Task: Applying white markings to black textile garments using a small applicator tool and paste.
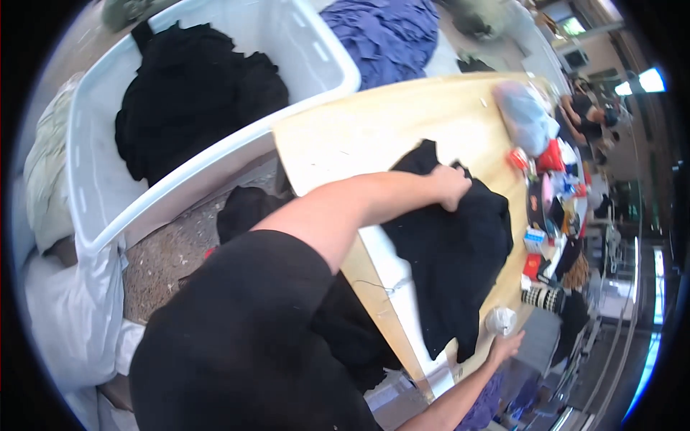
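Beneath the left hand spreads a pale table; on it, black cloth, pinched near its upper edge by that hand, looks soft, limp, easiest held by edges. Beside the right hand, whose grip I can't tell, sits a clear container.

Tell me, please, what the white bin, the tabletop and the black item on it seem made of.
White bin: probably moulded plastic, smooth, with rounded corners. Tabletop: seemingly wood or wood-look board, pale tan with a soft sheen. Black item: soft, matte fabric, judging by its loose drape; fibre unclear.
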Tool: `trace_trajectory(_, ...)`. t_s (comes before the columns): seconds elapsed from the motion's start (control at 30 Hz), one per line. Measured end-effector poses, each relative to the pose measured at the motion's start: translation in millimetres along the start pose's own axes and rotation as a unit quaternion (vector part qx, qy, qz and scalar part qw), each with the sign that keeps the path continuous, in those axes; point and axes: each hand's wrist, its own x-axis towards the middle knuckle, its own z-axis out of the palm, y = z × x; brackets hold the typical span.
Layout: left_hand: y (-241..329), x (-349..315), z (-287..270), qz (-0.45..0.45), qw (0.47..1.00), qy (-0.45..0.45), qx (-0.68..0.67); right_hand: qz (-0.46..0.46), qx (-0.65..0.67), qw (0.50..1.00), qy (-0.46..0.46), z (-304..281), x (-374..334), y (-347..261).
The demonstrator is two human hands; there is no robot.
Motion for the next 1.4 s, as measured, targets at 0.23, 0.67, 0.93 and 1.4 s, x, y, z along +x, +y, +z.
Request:
trace_trajectory(0.23,-33.6,-42.8,-163.0,-0.094,0.860,0.148,-0.480,-0.184,0.237,0.952,-0.057,-99.4,-135.5,-49.9)
trace_trajectory(0.67,-299.0,-349.9,-184.1,-0.297,0.880,0.371,0.022,-0.489,0.381,0.773,-0.133,-110.0,-322.3,-244.8)
trace_trajectory(0.93,-47.3,-326.1,-74.8,0.122,0.963,-0.072,-0.230,-0.054,0.629,0.583,-0.512,-129.0,-307.3,-231.5)
trace_trajectory(1.4,-95.4,-361.6,-71.1,-0.045,0.935,-0.325,0.132,0.085,0.841,0.232,-0.480,-179.8,-307.4,-159.6)
